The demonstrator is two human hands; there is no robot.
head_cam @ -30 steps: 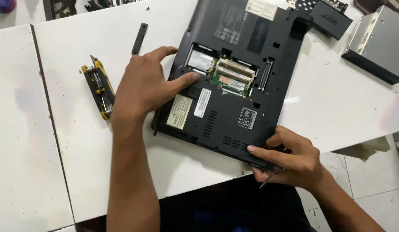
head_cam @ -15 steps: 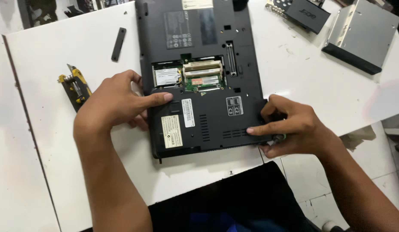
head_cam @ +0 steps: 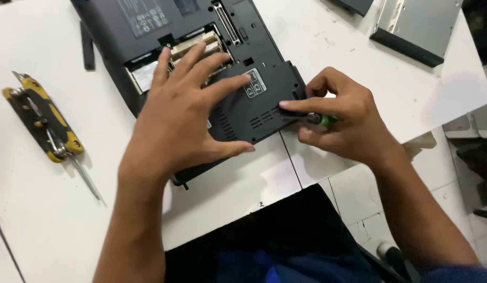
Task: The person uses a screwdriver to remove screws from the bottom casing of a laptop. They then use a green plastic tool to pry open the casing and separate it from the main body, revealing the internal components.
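The upturned black laptop has swung since half a second ago, its near corner now at 4 o'clock on the white desk. The left hand has moved onto it, fingers spread flat. The right hand now grips a green-handled screwdriver at that corner.

White table fills most of the frame, surface scuffed, with a thin dark seam running down from centre toward the lower edge. Lower right: pale tiled floor with dark grout lines, partly shadowed. Far right edge: dim, dark shapes, unclear. Light even and diffuse, soft shadows.
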